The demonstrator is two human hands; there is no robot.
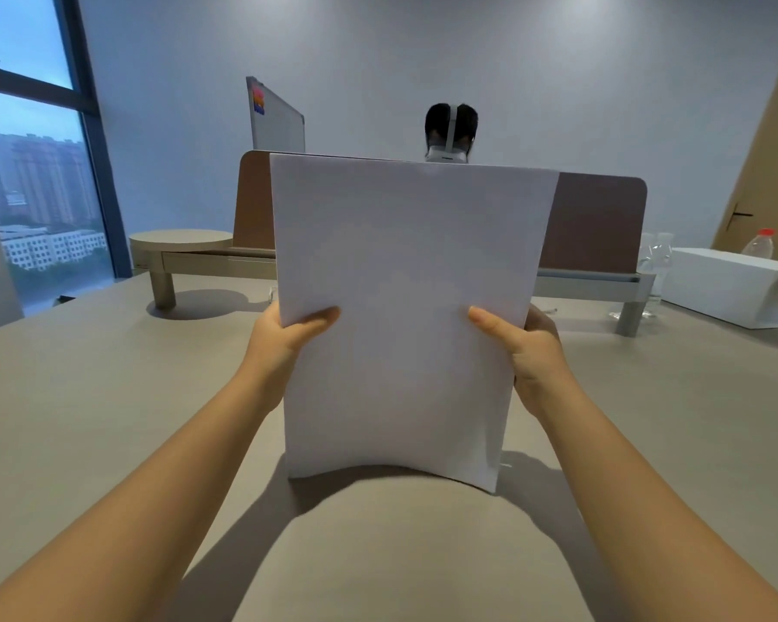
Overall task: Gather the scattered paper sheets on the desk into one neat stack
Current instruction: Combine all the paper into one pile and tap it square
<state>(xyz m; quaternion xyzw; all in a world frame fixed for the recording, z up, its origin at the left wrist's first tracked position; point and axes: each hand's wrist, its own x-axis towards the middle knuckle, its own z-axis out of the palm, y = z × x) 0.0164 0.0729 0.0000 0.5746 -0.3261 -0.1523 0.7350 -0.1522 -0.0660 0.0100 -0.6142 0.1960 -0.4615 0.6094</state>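
Both hands, left hand [284,338] and right hand [531,352], pinch the blank paper stack [405,307] upright on the desk [86,374]. No writing shows on it.

Centre frame: white paper stack [405,307] held upright, bottom edge bowed, on or just above the desk [86,374]. Left hand [284,334] grips its left edge, right hand [526,347] its right edge, thumbs on front. White box [733,285] at right edge.
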